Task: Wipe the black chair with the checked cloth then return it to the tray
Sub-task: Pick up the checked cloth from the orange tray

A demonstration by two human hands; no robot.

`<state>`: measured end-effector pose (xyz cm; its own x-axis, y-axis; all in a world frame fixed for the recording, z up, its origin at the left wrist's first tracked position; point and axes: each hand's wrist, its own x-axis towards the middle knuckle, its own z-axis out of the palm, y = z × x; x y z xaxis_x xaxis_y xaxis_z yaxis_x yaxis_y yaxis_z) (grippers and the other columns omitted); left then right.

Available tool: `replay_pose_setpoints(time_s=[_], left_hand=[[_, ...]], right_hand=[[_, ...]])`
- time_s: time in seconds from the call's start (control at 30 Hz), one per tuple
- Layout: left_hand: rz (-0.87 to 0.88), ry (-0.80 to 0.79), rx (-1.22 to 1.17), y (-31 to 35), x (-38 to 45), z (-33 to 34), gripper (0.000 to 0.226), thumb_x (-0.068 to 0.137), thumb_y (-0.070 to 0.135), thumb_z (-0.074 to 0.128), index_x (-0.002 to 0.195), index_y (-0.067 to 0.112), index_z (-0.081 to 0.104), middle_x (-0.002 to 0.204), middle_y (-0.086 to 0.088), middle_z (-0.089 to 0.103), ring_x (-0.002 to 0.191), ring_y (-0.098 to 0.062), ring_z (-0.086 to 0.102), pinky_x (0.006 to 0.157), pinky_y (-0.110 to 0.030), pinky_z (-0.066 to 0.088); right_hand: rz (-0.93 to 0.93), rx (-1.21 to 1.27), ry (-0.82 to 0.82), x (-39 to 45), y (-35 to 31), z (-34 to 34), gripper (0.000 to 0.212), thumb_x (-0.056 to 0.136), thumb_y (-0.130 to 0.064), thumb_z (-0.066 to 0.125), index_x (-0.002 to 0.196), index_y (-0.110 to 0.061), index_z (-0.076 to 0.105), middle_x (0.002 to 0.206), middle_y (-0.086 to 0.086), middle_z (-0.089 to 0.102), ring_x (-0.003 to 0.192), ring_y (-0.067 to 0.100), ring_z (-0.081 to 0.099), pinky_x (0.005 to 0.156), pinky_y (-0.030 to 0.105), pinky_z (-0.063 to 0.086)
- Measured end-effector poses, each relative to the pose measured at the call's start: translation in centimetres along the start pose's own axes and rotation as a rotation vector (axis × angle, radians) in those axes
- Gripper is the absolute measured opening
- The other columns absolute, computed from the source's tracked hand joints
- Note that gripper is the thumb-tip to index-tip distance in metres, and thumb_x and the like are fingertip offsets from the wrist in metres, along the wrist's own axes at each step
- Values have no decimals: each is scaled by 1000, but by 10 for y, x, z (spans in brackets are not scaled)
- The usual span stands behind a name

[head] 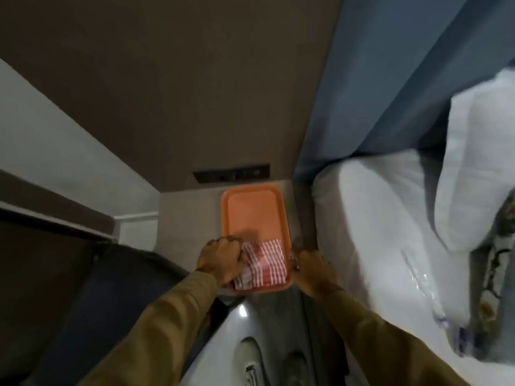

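A red-and-white checked cloth [264, 264] lies folded at the near end of an orange tray [252, 207] on a small bedside stand. My left hand [221, 259] is closed on the cloth's left edge. At the tray's near right rim, my right hand [309, 270] has its fingers curled against the edge, wearing a ring; whether it grips the tray is unclear. The black chair [92, 296] stands at the lower left, its back beside my left forearm.
A bed with white sheets [370, 232], a white pillow [479, 174] and a blue headboard [376, 79] fills the right side. A dark switch panel [231, 174] sits on the wall behind the tray. My shoes [253, 363] show on the glossy floor below.
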<state>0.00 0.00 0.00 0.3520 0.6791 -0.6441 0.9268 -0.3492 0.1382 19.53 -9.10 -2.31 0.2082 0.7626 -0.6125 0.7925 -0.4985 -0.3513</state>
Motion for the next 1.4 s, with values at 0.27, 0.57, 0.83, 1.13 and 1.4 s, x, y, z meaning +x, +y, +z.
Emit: replay_pose_setpoints(time_s=[0.27, 0.57, 0.83, 1.13, 1.4], left_hand=[[55, -70, 10, -22, 69, 128, 58, 109, 34, 49, 163, 13, 47, 173, -8, 42, 157, -31, 43, 129, -39, 33], [108, -80, 63, -33, 95, 185, 65, 115, 39, 38, 174, 13, 26, 185, -7, 13, 172, -29, 15, 141, -41, 16], [140, -64, 50, -39, 102, 178, 60, 116, 40, 41, 170, 16, 37, 183, -5, 20, 169, -26, 24, 139, -38, 20], [121, 131, -38, -43, 75, 160, 59, 114, 29, 41, 171, 19, 36, 176, -2, 39, 163, -21, 37, 135, -38, 24], [182, 222, 19, -57, 1, 161, 63, 112, 24, 47, 173, 13, 32, 178, -9, 37, 165, -26, 37, 139, -45, 20]], right_hand=[[140, 229, 32, 60, 39, 116, 35, 98, -28, 52, 129, -16, 61, 127, 20, 70, 116, 46, 65, 96, 48, 54], [139, 396, 168, 99, 42, 167, 47, 101, -22, 55, 146, -10, 48, 149, 18, 53, 124, 42, 63, 108, 49, 52], [385, 670, 166, 123, 18, 164, 50, 98, -42, 66, 138, -14, 55, 132, 11, 69, 107, 32, 74, 94, 47, 63], [303, 908, 284, 93, 19, 156, 18, 88, -25, 75, 100, -29, 62, 90, -20, 63, 79, 0, 65, 59, -1, 51], [351, 1106, 428, -2, 46, 163, 37, 99, -11, 61, 135, -12, 52, 119, 2, 66, 98, 16, 70, 92, 36, 58]])
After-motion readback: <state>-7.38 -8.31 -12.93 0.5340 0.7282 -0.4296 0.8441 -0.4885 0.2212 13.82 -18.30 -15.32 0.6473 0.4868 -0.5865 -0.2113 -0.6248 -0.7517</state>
